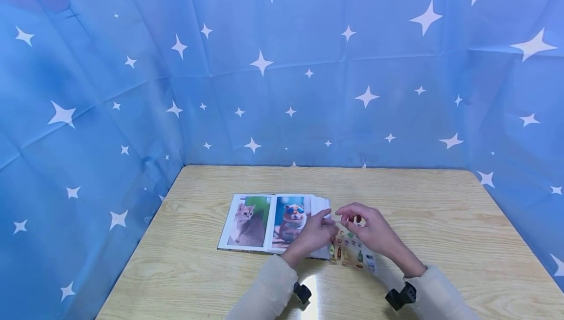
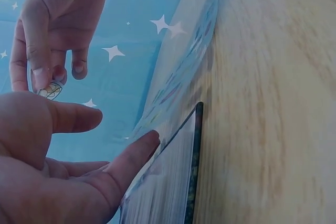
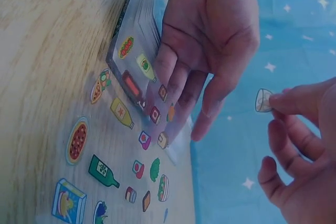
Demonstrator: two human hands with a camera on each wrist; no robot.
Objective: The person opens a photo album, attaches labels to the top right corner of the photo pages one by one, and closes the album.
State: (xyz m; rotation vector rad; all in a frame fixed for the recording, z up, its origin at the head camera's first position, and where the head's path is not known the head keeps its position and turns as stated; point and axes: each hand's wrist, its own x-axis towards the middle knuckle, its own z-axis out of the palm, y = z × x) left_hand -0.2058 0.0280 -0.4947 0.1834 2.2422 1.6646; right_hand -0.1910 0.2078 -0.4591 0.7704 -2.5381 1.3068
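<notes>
My right hand (image 1: 374, 229) pinches a small pale sticker (image 3: 262, 100) with a dark outline between thumb and fingertip, held up over the table. My left hand (image 1: 310, 234) is at the right side of an open photo album (image 1: 272, 249), its fingers extended and thumb apart. In the right wrist view, its fingertips show through the edge of a clear sticker sheet (image 3: 107, 145). Food and bottle stickers cover this sheet, which overlaps the album's right edge. The album shows a cat photo (image 1: 246, 224) and a photo of a hamster in sunglasses (image 1: 293, 217), partly covered by my left hand.
Everything lies on a light wood-grain table (image 1: 176, 271). A blue curtain (image 1: 308, 90) with white stars hangs behind it and along both sides. Black wrist cameras (image 1: 401, 296) sit on both sleeves.
</notes>
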